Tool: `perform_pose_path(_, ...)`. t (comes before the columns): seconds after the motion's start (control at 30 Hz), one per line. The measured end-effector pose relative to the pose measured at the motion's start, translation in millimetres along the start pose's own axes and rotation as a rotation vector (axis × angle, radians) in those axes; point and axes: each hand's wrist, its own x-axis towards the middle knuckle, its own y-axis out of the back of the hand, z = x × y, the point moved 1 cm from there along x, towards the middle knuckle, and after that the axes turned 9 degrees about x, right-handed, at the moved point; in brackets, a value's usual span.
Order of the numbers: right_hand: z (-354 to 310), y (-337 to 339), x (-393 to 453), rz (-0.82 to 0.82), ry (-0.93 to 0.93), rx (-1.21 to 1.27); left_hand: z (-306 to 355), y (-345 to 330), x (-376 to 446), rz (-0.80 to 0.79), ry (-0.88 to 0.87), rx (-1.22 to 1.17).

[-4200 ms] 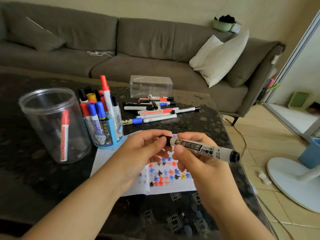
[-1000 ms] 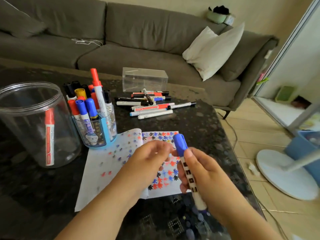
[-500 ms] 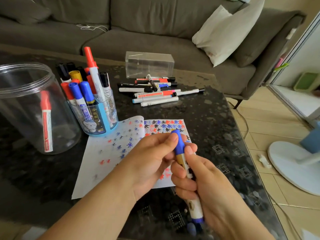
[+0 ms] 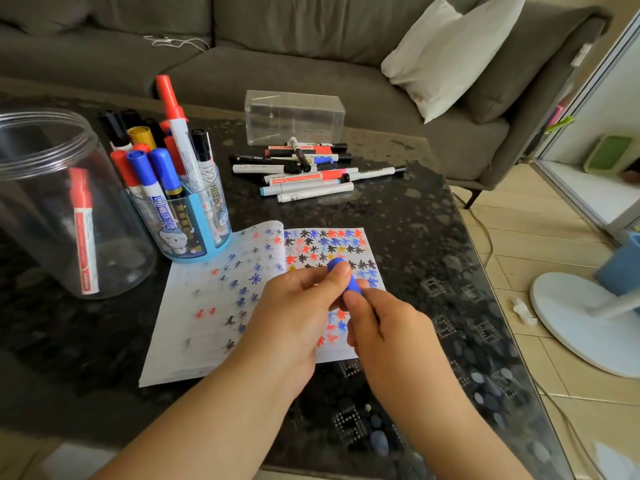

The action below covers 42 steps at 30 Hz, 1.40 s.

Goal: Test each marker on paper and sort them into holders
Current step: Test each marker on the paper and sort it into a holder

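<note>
Both hands meet over the open notebook [image 4: 214, 327], whose pages carry red, blue and black star marks. My left hand [image 4: 298, 317] pinches the blue cap [image 4: 350, 280] of a marker between thumb and fingers. My right hand [image 4: 384, 327] grips the marker's body, which is hidden inside the fist. A blue holder [image 4: 194, 223] behind the notebook is packed with several red, blue, black and yellow capped markers. At the far left a big clear jar [image 4: 52, 202] holds one red marker [image 4: 83, 230]. Several loose markers [image 4: 304, 174] lie in a pile further back.
An empty clear plastic box [image 4: 294, 116] stands behind the loose pile. The dark stone table [image 4: 433, 237] ends at the right, with tiled floor and a white fan base [image 4: 585, 323] beyond. A grey sofa with a white cushion [image 4: 446, 50] runs along the back.
The black marker held earlier has been replaced by a blue-capped one. In the last second my right hand closed further over its body and my left thumb and fingers settled on the cap.
</note>
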Motion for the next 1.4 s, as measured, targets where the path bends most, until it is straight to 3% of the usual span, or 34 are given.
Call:
perform_pose_path(0.07, 0, 4, 1, -0.082, -0.142, 0.254, 2, 3, 0, -0.119, -0.002, 0.005)
perform_pose_path(0.17, -6, 11, -1, -0.266, -0.404, 0.932, 11, 5, -6, -0.387, 0.039, -0.148)
perform_pose_path(0.23, -10, 11, -3, -0.328, -0.432, 1.074, 14, 4, -12, -0.423, 0.031, -0.139)
perform_pose_path(0.33, -11, 5, -4, -0.297, -0.36, 0.906, 14, 0, -15, -0.287, 0.013, -0.049)
perform_pose_path(0.47, -1, 3, -7, -0.141, 0.016, 0.041, 16, 4, -5, -0.081, 0.047, -0.076)
perform_pose_path(0.53, 5, 5, -10, -0.124, 0.056, -0.106, 18, 15, 4, 0.022, 0.001, -0.03)
perform_pose_path(0.63, 8, 13, -9, -0.164, -0.075, 0.036, 16, 29, 10, 0.049, -0.096, 0.191)
perform_pose_path(0.77, 13, 20, -3, -0.238, -0.249, 0.437, 8, 33, 6, 0.049, -0.113, 0.462)
perform_pose_path(0.9, 12, 24, -7, -0.226, -0.277, 0.685, 10, 37, 6, 0.06, -0.191, 0.735)
perform_pose_path(1.07, 18, 28, -1, -0.203, -0.427, 1.207, 9, 38, 5, 0.091, -0.311, 1.062)
perform_pose_path(1.4, 38, 17, 0, -0.319, -0.225, 1.162, 4, 36, 7, 0.024, -0.339, 1.143)
